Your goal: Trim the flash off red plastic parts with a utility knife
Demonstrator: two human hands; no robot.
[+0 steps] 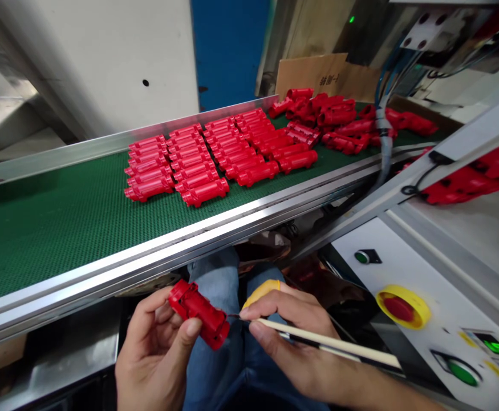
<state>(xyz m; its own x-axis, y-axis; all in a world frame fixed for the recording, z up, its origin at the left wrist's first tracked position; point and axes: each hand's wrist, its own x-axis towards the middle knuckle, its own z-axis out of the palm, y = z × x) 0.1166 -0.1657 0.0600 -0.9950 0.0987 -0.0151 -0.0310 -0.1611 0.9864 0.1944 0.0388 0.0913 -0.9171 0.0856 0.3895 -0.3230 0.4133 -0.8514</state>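
My left hand (159,342) grips a red plastic cylindrical housing (200,314), fingers behind it and thumb in front. The housing is tilted above my lap, its lower end toward the right. In my right hand (294,331) is a thin pale stick-like tool (339,342) with dark parts along its underside, pinched between thumb and fingers. Its narrow dark tip reaches the right side of the housing; whether it touches cannot be made out. A yellow cover (262,291) sits on one finger of my right hand.
A green conveyor belt (73,228) with a metal rail (146,257) runs ahead. Rows of red housings (206,191) lie on it, with a loose heap (339,114) farther right. A control panel with a red stop button (398,308) stands at right, below a slanted frame and hanging cables.
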